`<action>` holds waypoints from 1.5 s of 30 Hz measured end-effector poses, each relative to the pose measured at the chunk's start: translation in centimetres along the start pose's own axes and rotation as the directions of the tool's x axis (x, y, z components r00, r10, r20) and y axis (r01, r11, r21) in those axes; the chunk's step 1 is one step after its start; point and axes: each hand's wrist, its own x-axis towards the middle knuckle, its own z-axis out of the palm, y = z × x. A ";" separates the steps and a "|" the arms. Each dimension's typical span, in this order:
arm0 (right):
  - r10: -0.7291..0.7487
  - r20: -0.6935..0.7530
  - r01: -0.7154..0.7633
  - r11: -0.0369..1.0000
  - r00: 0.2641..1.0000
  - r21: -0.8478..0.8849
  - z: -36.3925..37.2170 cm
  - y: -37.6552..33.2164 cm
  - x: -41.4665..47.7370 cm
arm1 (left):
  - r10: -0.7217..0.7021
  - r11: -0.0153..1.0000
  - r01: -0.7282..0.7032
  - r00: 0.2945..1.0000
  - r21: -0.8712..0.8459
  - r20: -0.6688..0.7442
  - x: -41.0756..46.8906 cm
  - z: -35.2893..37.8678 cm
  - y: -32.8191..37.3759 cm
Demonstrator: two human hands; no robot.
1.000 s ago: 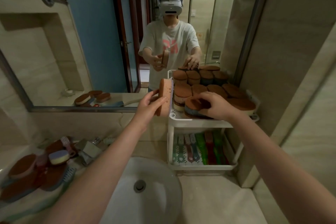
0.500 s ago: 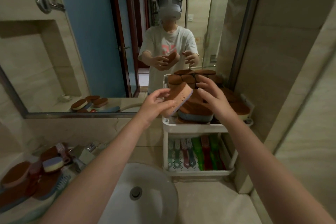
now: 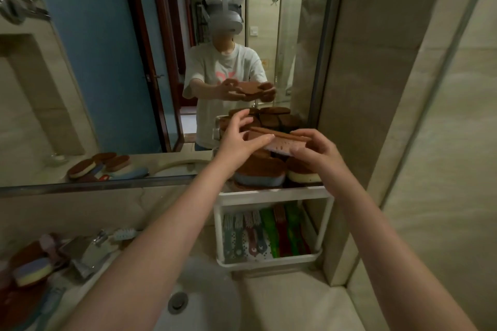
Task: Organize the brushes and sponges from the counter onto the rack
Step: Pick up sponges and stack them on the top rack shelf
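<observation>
Fingers (image 3: pixel 265 139) of the left hand (image 3: pixel 239 139) and right hand (image 3: pixel 316 150) grip opposite ends of a brown-topped pink sponge (image 3: pixel 279 141), held level at frame centre above the stacked sponges (image 3: pixel 259 173) on the white rack (image 3: pixel 271 195). Brushes (image 3: pixel 265 234) fill its lower shelf; more sponges (image 3: pixel 32 271) lie on the desk (image 3: pixel 293 301) at lower left.
</observation>
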 end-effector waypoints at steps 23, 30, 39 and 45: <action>-0.043 -0.438 -0.292 0.687 0.898 -0.665 -1.9 3.9 5.6 | 0.089 0.652 -0.250 0.963 0.716 0.255 -0.9 3.8 -3.1; -0.196 -0.373 -0.198 0.583 0.907 -0.788 -0.7 3.8 3.2 | 0.180 0.729 -0.223 0.975 0.647 0.132 -1.3 3.4 -3.2; -0.418 -0.146 0.149 0.595 0.897 -0.790 8.5 1.9 -0.9 | 0.260 0.878 -0.101 0.921 0.468 -0.290 -5.1 -3.1 -3.4; -0.332 0.025 0.263 0.699 0.943 -0.665 19.7 1.6 -2.4 | 0.149 0.915 0.030 0.901 0.402 -0.407 -10.3 -12.9 -5.6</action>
